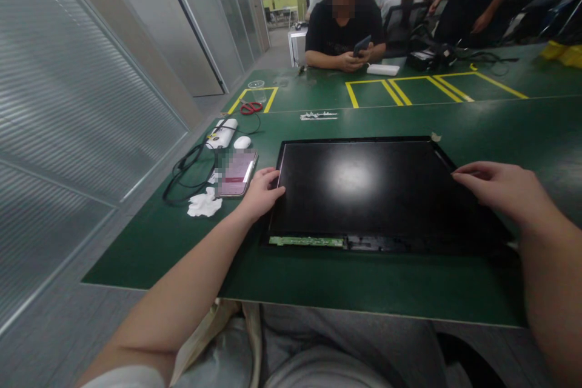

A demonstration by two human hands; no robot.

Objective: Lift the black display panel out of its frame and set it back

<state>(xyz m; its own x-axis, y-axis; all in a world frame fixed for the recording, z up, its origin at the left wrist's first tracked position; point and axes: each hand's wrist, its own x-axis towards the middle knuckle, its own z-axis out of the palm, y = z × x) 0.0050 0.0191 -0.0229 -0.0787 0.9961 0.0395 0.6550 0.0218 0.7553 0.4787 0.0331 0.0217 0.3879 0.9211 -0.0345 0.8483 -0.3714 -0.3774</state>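
Note:
A black flat display panel lies face up on the green table, with a strip of green circuit board bare along its near edge. My left hand rests on the panel's left edge, fingers curled over the rim. My right hand lies on the right edge, fingers stretched flat and pointing left along the frame. Neither hand lifts the panel off the table.
Left of the panel lie a phone, a crumpled white tissue, black cable, a white mouse and red scissors. A seated person across the table holds a phone. Yellow tape boxes mark the far side.

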